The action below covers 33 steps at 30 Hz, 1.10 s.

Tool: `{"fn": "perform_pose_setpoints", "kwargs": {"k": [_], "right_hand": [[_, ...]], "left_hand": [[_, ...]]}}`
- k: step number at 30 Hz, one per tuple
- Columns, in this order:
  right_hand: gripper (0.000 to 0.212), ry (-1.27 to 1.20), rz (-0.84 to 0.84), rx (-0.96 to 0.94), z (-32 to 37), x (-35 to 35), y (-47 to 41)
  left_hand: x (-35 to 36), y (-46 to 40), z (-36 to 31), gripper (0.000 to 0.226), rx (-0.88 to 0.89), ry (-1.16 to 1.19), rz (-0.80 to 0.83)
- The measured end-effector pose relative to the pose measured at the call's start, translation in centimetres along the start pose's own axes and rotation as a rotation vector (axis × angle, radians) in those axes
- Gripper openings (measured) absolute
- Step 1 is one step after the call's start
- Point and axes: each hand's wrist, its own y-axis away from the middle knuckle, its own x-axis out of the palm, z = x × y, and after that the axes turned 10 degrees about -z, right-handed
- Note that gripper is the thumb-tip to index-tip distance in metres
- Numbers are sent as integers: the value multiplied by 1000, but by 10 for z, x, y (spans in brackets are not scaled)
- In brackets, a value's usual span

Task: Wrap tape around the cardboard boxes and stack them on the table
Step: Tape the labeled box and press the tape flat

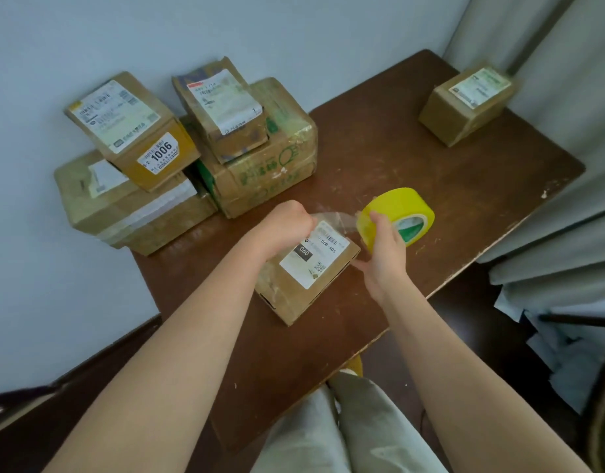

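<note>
left hand: fist clenched on the clear tape end, pinning it to the small labelled box.
right hand: grasping the yellow tape roll; pull away from that fist, strip taut.

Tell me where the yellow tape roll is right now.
In the head view the yellow tape roll is gripped by the right hand just above the table, right of the small box that the left hand holds.

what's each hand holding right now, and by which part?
Right hand grips the yellow tape roll by its rim. Left hand pinches the pulled-out clear tape strip at the far edge of the small box.
</note>
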Motion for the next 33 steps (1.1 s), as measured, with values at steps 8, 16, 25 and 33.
{"fn": "perform_pose_setpoints", "kwargs": {"k": [8,16,25,33], "right_hand": [[26,-18,-118,93,-10,8,9],[44,-41,-54,146,-10,21,-1],[19,19,119,77,-7,43,-15],[18,7,230,168,-22,34,-9]], "left_hand": [[19,-9,10,39,-173,-84,9],[35,-5,31,12,-269,60,3],[37,-12,42,45,-378,85,-164],[36,-7,57,35,-436,380,-103]]}}
